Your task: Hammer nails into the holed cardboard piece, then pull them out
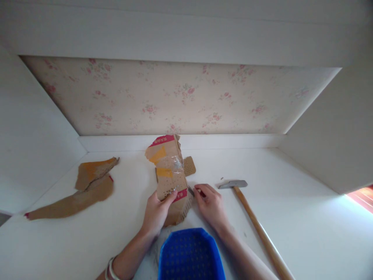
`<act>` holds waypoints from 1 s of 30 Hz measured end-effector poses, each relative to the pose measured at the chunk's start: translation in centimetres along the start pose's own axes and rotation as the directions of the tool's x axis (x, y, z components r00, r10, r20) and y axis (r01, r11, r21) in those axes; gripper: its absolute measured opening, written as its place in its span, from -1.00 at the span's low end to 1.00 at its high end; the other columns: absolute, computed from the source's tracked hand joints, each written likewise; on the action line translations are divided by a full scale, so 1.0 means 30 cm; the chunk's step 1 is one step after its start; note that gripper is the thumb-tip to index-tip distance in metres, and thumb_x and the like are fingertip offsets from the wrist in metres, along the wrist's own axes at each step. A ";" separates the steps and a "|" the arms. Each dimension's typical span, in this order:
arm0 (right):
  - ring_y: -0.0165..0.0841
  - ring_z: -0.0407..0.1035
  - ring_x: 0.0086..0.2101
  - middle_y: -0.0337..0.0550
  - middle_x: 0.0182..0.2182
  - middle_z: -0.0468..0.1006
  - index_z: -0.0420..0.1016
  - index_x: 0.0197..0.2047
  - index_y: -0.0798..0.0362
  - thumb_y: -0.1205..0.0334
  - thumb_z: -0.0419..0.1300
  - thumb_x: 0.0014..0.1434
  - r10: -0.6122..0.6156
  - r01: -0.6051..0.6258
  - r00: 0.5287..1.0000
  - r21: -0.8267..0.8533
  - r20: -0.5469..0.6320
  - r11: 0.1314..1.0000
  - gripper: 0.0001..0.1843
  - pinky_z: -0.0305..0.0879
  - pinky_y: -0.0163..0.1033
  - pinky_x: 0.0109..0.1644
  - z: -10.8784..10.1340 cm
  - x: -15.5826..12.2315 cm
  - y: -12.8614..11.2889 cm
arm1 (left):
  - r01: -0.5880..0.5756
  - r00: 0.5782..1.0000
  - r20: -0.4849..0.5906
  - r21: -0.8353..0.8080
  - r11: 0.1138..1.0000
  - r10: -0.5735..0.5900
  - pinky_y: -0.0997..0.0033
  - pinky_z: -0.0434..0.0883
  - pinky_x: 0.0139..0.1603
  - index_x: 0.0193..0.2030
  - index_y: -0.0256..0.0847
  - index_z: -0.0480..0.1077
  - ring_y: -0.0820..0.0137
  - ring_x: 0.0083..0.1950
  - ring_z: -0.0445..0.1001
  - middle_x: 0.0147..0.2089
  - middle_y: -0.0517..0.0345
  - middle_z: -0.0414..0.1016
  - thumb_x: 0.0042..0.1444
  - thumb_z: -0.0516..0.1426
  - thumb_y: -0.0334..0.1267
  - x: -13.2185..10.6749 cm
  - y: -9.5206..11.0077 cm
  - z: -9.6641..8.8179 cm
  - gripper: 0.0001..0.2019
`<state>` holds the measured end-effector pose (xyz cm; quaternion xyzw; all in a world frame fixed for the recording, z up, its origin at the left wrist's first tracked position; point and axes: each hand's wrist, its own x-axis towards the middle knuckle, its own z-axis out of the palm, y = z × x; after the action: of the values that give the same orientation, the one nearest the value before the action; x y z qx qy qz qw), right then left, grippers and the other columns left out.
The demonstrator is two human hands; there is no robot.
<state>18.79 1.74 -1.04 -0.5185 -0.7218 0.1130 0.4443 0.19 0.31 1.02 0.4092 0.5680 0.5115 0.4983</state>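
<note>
My left hand (157, 212) grips a torn piece of brown cardboard (169, 171) with red print, yellow patches, clear tape and many small holes, holding it tilted up off the white surface (291, 202). My right hand (210, 205) is closed in a pinch on a small dark nail (190, 190) at the cardboard's right edge. A hammer (250, 216) with a grey head and wooden handle lies just right of my right hand.
Torn brown cardboard scraps (84, 190) lie at the left. A blue perforated basket (190, 254) sits at the near edge between my arms. White side walls and a floral back wall (180, 97) enclose the surface.
</note>
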 end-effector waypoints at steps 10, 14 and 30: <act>-0.25 0.40 -0.13 -0.03 -0.07 0.55 0.44 0.19 -0.03 0.33 0.20 0.31 -0.341 0.333 0.934 0.085 0.104 0.939 -0.62 0.44 -0.16 -0.06 -0.012 -0.018 -0.059 | -0.128 0.972 0.206 0.070 0.989 0.111 0.27 0.47 -0.02 -0.09 -0.24 0.57 0.12 -0.06 0.59 -0.08 -0.01 0.66 0.12 0.27 -0.13 0.001 -0.019 -0.001 -0.71; -0.24 0.39 -0.19 0.00 -0.10 0.57 0.49 0.14 0.01 0.40 0.12 0.34 -0.410 0.405 0.902 0.062 0.139 0.912 -0.66 0.45 -0.16 -0.14 -0.005 -0.016 -0.063 | -0.153 0.958 0.256 0.083 0.985 0.127 0.27 0.46 -0.02 -0.10 -0.23 0.57 0.13 -0.07 0.59 -0.09 0.00 0.65 0.16 0.23 -0.14 0.007 -0.028 -0.003 -0.75; -0.22 0.44 -0.18 0.03 -0.13 0.56 0.47 0.10 0.09 0.37 0.08 0.37 -0.407 0.410 0.892 0.029 0.196 0.912 -0.72 0.48 -0.13 -0.11 -0.004 -0.012 -0.067 | -0.244 0.932 0.328 0.258 0.935 0.153 0.34 0.44 -0.08 -0.09 -0.25 0.51 0.18 -0.11 0.58 -0.09 -0.01 0.64 0.19 0.15 -0.24 -0.002 -0.020 -0.001 -0.79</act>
<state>17.60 0.51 0.09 -0.3444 -0.8558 0.0635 0.3807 0.21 0.17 0.44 0.6080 0.5099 0.4007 0.4581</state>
